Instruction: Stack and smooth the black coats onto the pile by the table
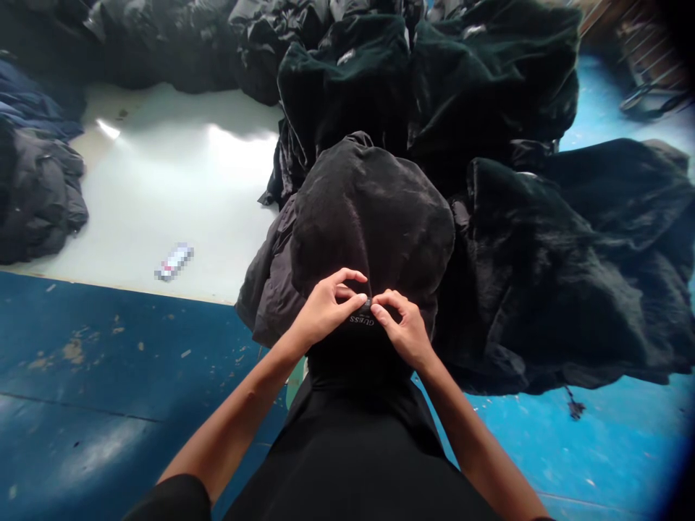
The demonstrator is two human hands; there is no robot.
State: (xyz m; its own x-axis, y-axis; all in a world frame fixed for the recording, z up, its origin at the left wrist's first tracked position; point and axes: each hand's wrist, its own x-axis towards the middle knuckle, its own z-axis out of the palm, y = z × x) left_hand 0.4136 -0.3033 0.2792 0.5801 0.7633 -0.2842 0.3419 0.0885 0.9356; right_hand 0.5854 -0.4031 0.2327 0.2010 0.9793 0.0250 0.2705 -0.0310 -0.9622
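A person's left hand and right hand meet at the collar of a black padded jacket, their fingertips pressed together and pinching a small dark tab just above a printed GUESS label. Black fabric runs from the collar down toward the person, while the jacket's rounded bulk rises beyond the hands. To the left lies a scuffed blue-painted surface. Heaps of dark plush garments touch the jacket on the right and behind. Farther left, a pale green board holds a pixelated oblong item, near a pile of navy and charcoal garments
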